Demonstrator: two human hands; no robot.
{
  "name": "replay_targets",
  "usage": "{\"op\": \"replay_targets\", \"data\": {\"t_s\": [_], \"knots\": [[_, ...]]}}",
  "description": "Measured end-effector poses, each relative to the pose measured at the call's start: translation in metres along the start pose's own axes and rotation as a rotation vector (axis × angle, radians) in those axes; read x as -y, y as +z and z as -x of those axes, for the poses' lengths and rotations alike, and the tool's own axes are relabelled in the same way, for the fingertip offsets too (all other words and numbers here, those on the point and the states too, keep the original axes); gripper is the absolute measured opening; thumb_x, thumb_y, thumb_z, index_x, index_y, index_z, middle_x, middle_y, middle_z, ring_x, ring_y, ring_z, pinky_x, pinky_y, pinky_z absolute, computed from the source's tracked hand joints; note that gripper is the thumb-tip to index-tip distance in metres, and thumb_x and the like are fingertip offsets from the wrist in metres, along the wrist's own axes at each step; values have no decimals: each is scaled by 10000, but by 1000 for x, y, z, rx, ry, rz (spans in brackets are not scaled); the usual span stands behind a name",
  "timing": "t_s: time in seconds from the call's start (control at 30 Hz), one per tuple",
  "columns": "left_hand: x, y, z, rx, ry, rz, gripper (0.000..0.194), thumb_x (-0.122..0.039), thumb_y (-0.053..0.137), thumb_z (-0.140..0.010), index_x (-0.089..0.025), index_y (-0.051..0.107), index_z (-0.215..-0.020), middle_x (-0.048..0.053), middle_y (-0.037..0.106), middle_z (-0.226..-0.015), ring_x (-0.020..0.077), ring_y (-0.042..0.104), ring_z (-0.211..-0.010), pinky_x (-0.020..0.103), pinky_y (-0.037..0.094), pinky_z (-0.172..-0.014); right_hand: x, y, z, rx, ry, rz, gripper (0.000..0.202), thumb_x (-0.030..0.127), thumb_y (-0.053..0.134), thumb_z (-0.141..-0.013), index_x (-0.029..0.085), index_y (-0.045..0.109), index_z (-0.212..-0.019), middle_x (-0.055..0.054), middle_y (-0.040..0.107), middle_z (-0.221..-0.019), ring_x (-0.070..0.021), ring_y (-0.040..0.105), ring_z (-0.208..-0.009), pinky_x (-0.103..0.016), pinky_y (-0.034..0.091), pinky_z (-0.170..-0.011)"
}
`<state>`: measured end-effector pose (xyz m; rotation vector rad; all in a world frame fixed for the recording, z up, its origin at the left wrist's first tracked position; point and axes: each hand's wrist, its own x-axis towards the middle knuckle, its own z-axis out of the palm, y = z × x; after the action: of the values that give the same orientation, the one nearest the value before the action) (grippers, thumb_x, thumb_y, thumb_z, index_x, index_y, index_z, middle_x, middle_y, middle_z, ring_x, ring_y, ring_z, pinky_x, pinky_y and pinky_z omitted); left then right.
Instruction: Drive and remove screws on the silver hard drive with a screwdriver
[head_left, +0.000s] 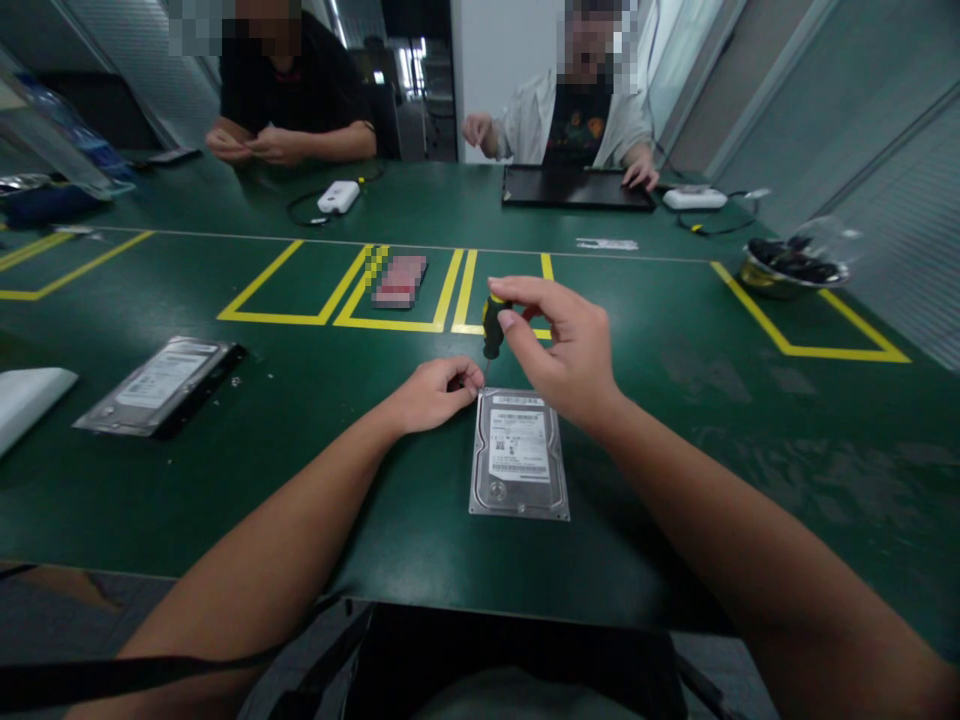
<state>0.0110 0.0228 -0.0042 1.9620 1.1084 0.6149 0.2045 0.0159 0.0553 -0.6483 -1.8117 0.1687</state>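
Observation:
A silver hard drive [519,450] with a white label lies flat on the green table in front of me. My right hand [566,345] grips a small black-and-yellow screwdriver [493,325], held upright with its shaft pointing down at the drive's far left corner. Beside that corner, my left hand [442,393] has its thumb and fingertips pinched together close to the screwdriver's tip. Whatever sits between those fingertips is too small to make out. The tip itself is hard to see, so I cannot tell whether it touches a screw.
A second hard drive [161,385] lies to the left, near a white object [30,400]. A pinkish card-like item [401,281] rests between yellow tape lines. Far right stands a bowl of dark items [791,265]. Two people sit opposite, one touching a black tray [577,188].

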Motion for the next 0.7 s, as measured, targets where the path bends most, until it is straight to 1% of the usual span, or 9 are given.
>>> {"op": "replay_targets", "data": {"t_s": [0.1,0.2,0.3,0.47,0.6,0.7], "knots": [[-1,-1,0,19,-1,20,86,-208,549,-797,-153,599,-840,11,599,-793,143,544,-740,290,446,-730,-2,-1,-1,13,-13,4,270,183,550,-896,237,693,-1119,-36,741,-1126,-181,685,-1017,-342,571,-814],[0,-2,1,14,17,23,81,-196,549,-803,-151,605,-841,9,602,-794,138,538,-731,280,434,-710,-3,-2,-3,40,-46,1,264,188,552,-903,241,697,-1117,-36,738,-1113,-188,674,-1029,-367,562,-853],[1,-3,1,-5,34,2,87,-194,556,-809,-148,620,-844,12,620,-803,139,547,-738,279,436,-707,-3,-3,-5,52,-71,18,224,201,572,-902,231,702,-1081,-36,738,-1055,-188,669,-1000,-376,550,-871],[1,-3,2,-23,32,-15,93,-200,568,-817,-146,635,-852,9,631,-795,134,545,-720,273,425,-689,-1,-4,-7,40,-102,64,150,232,629,-883,196,690,-1015,-46,709,-954,-176,645,-920,-342,541,-805],[1,-2,3,-25,13,-12,101,-219,580,-821,-144,640,-853,5,622,-767,133,543,-702,274,419,-677,-1,-5,-6,41,-105,82,120,257,637,-883,204,676,-983,-43,690,-940,-173,627,-894,-332,528,-766],[1,-2,2,-26,14,-15,113,-237,582,-832,-143,642,-852,0,612,-751,131,536,-693,271,413,-667,-1,-5,-6,38,-85,86,147,285,652,-875,210,681,-998,-43,674,-940,-175,619,-906,-325,520,-751]]}}
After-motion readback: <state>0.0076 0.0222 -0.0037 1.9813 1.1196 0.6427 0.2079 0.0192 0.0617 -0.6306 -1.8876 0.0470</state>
